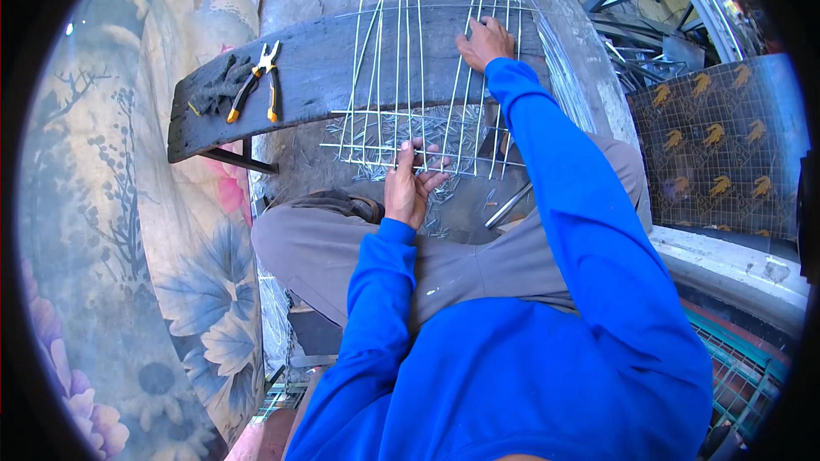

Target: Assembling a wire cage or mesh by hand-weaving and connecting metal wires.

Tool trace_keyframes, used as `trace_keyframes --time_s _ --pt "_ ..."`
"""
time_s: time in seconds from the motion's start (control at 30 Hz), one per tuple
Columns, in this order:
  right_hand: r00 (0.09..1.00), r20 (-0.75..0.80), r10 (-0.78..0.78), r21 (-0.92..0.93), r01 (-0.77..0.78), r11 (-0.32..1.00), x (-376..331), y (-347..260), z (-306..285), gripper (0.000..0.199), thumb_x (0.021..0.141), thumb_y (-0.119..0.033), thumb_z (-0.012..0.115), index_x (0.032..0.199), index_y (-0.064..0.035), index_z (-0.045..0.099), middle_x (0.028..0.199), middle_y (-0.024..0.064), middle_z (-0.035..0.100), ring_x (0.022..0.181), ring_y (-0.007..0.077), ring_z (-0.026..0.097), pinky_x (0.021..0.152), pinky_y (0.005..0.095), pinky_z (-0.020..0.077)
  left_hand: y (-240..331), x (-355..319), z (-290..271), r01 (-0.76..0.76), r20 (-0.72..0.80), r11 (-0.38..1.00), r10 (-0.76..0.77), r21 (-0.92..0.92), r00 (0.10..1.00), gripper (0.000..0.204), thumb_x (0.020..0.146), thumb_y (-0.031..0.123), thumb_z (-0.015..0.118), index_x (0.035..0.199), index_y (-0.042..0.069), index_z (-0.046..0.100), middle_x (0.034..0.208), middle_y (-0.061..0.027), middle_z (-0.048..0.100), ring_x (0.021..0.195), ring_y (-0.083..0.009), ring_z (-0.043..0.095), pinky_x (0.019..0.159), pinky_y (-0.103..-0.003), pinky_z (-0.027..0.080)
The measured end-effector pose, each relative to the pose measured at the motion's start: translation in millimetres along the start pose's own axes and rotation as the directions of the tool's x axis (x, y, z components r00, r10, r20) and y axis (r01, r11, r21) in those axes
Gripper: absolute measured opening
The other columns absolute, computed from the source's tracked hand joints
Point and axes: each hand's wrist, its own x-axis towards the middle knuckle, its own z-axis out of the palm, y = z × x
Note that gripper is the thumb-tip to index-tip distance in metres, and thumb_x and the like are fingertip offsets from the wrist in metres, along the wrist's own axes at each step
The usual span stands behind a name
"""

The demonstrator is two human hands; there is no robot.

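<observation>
A grid of thin, pale metal wires (377,77) lies across a dark wooden bench, its near end jutting past the bench edge above my lap. Long wires run away from me, and a few cross wires span them near the close end. My left hand (412,186) is closed at the near edge of this grid, palm up, its fingers curled around the wires. Farther off, my right hand (487,41) reaches over the bench, fingers bent and pinching one of the long wires on the right side. The exact fingertip contact there is partly hidden.
On the bench (316,77), yellow-and-black handled pliers (259,81) lie left of the wires, beside a dark glove (220,85). Many short wire offcuts (436,124) litter the ground below. A floral sheet (111,205) hangs at left; a dark patterned panel (717,141) stands at right.
</observation>
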Motion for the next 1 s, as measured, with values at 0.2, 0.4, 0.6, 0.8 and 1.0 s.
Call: trace_keyframes --time_s 0.2,0.4,0.6,0.8,1.0 --pt "0.908 -0.334 -0.252 0.071 0.290 0.954 -16.4 46.3 4.0 0.061 0.099 -0.051 0.058 0.140 -0.0062 0.059 0.132 0.0186 0.060 0.128 0.0387 0.054 0.112 0.0490 0.0403 -15.4 0.1 6.9 0.052 0.010 0.994 -0.053 0.092 0.999 0.037 0.103 0.033 0.063 0.126 0.005 0.057 0.115 -0.0113 0.067 0.098 -0.0234 0.072 0.078 -0.034 0.064" --pt "0.800 -0.032 -0.599 0.292 0.580 0.760 -115.4 23.2 -38.3 0.035 0.098 -0.029 0.065 0.124 -0.0052 0.069 0.124 0.0164 0.064 0.118 0.0350 0.061 0.103 0.0458 0.0487 -5.3 -5.7 0.5 0.133 0.019 0.975 -0.138 0.177 0.990 0.043 0.105 0.043 0.059 0.123 0.004 0.060 0.095 -0.0076 0.068 0.083 -0.0172 0.071 0.074 -0.029 0.061" --pt "0.827 -0.001 -0.562 0.367 0.523 0.769 -167.6 46.0 -43.9 0.035 0.097 -0.031 0.066 0.122 -0.0066 0.069 0.126 0.0137 0.064 0.121 0.0333 0.060 0.106 0.0480 0.0459 -15.9 3.0 4.2 0.176 -0.040 0.965 -0.171 0.195 0.984 0.049 0.104 0.051 0.055 0.121 0.004 0.059 0.094 -0.0076 0.067 0.078 -0.0166 0.068 0.070 -0.030 0.058" --pt "0.813 -0.051 -0.580 0.209 0.577 0.790 -189.2 27.5 -40.7 0.063 0.091 -0.048 0.071 0.135 -0.0049 0.060 0.133 0.0153 0.060 0.126 0.0358 0.056 0.112 0.0546 0.0378 -27.1 7.2 0.8 0.091 -0.011 0.976 -0.090 0.199 0.996 0.048 0.104 0.051 0.056 0.128 0.010 0.058 0.106 -0.0049 0.065 0.096 -0.0171 0.064 0.080 -0.035 0.055" --pt "0.876 -0.038 -0.481 0.096 0.482 0.871 -209.5 -0.5 -18.0 0.111 0.072 -0.065 0.081 0.157 -0.0088 0.036 0.135 0.0210 0.050 0.130 0.0393 0.049 0.113 0.0633 0.0302 -10.4 18.9 12.8 -0.079 -0.009 0.816 0.091 -0.572 0.996 0.073 0.096 0.058 0.061 0.149 0.010 0.047 0.146 -0.0144 0.053 0.136 -0.0321 0.051 0.113 -0.055 0.041"
